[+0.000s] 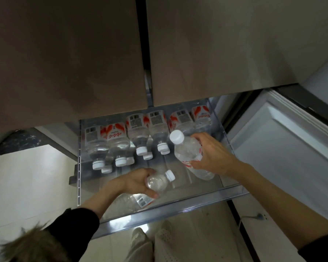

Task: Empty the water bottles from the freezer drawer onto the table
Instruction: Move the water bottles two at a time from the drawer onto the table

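Observation:
The freezer drawer (pixel 178 206) is pulled out below the closed fridge doors. Several clear water bottles (pixel 136 133) with white caps and red-and-white labels lie in a row at its back, caps toward me. My left hand (pixel 134 181) grips one bottle (pixel 158 183) near the drawer's front, its cap pointing up and right. My right hand (pixel 214 155) grips another bottle (pixel 187 148) by its middle at the drawer's right side, cap up and to the left. Both bottles are lifted above the drawer floor.
The brown fridge doors (pixel 64 63) hang over the drawer's back. An open white freezer door (pixel 282 140) stands at the right. Pale floor (pixel 27 182) lies to the left, and my feet (pixel 151 241) stand in front of the drawer. A cable plug (pixel 259 216) lies at right.

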Tool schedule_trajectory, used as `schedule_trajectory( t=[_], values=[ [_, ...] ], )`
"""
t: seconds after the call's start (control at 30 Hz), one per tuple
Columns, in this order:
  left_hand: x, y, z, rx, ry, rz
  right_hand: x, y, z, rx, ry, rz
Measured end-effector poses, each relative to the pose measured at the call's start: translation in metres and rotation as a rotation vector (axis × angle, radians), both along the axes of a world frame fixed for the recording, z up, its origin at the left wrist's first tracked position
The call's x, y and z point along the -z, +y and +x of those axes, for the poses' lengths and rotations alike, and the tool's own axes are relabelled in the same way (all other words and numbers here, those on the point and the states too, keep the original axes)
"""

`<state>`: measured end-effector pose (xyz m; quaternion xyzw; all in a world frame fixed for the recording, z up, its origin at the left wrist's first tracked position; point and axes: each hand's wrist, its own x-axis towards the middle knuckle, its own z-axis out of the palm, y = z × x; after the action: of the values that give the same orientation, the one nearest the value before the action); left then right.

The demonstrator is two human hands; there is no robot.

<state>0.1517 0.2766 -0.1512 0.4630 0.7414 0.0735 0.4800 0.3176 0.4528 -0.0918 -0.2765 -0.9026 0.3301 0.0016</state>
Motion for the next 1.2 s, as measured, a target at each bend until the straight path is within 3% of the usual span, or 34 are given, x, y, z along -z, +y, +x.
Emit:
schedule_trajectory(
  t=[0.17, 0.27, 0.47, 0.63, 0.93, 1.07, 1.2],
  values=[
    [-0.033, -0.013, -0.009, -0.136, 0.036, 0.264, -0.004, -0.005, 0.007, 0.169, 0.086, -0.249],
    [-0.053, -0.024, -0.011, -0.285, 0.096, 0.355, -0.006, -0.01, 0.003, 0.151, 0.094, -0.337],
    [-0.054, -0.052, -0.003, -0.559, 0.057, 0.523, -0.008, -0.015, -0.002, 0.139, 0.098, -0.319],
    [-0.057, -0.075, 0.005, -0.686, 0.177, 0.612, -0.007, -0.031, -0.001, 0.183, 0.149, -0.298],
    [-0.128, -0.144, 0.013, -0.964, 0.237, 0.943, -0.084, -0.117, -0.029, -0.064, 0.421, -0.208],
    [-0.17, -0.211, 0.02, -1.174, 0.24, 1.133, -0.133, -0.178, -0.046, -0.115, 0.598, -0.293],
    [-0.208, -0.305, 0.03, -1.222, 0.293, 1.224, -0.165, -0.268, -0.07, -0.232, 0.722, -0.419]
  ],
)
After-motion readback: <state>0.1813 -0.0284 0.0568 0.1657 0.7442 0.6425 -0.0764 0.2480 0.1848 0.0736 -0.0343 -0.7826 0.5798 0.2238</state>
